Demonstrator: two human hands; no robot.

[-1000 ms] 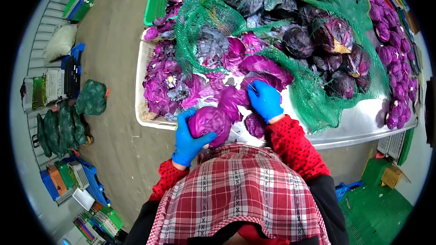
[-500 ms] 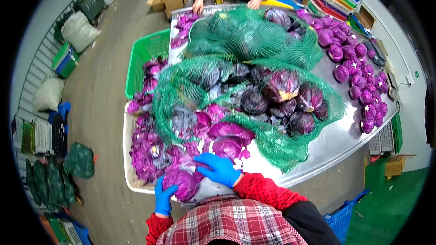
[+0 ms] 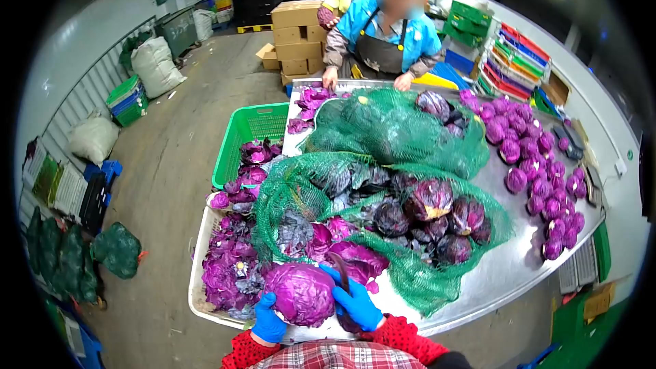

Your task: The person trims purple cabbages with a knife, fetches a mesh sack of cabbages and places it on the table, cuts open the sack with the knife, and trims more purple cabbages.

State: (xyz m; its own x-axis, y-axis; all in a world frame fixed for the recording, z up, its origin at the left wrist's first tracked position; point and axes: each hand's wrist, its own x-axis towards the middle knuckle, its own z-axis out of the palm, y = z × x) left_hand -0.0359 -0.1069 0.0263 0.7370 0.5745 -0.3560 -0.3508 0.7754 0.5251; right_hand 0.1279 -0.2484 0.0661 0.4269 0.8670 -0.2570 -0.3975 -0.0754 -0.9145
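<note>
Cabbage [image 3: 298,294] sits at lower centre of the frame; left hand [image 3: 269,321] cups its side with curled fingers, probably for steadying, while right hand [image 3: 360,307], fingers parted, holds dark strip [image 3: 340,272] alongside.

no readable text, labels, brands, numbers or signs anywhere in view

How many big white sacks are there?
3. One sack is at the left, nearest us. Another sack is farther back, past the green crate. The farthest sack is beside the big green bin. More may be hidden.
</note>
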